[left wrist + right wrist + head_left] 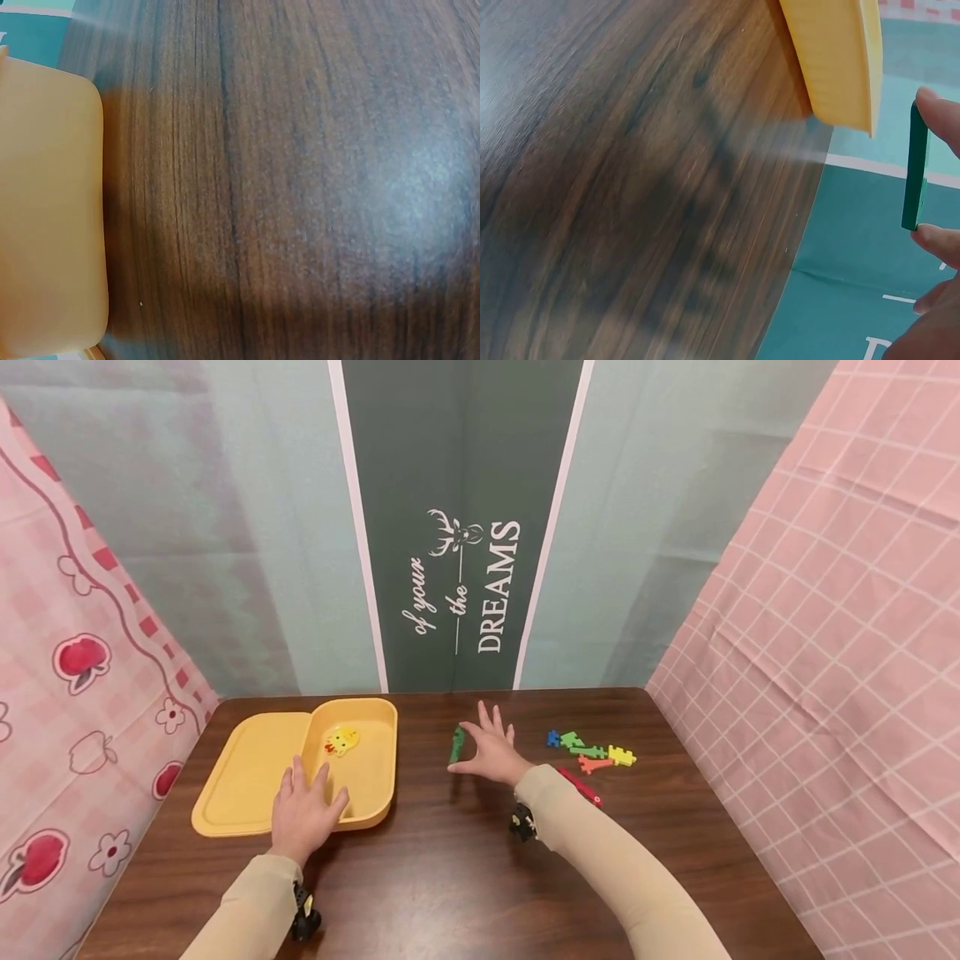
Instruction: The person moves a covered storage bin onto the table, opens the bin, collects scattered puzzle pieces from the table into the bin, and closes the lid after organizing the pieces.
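Observation:
My right hand [491, 756] pinches a small flat green puzzle piece [457, 744] by its two ends, between thumb and index finger. In the right wrist view the green piece [915, 169] appears edge-on, raised above the table. My left hand [303, 810], fingers spread, overlaps the near rim of a yellow box [378, 777] in the head view. Inside the box lies a yellow animal-shaped piece [343, 741] with red details. The left wrist view shows the box's side [52, 210] but not the hand.
A yellow lid [240, 777] lies left of the box, partly under its edge. Several puzzle-like pieces, among them a yellow one [621, 756] and an orange one [594, 764], lie at the right of the brown table [450, 877]. A red piece [581, 787] is partly behind my right sleeve.

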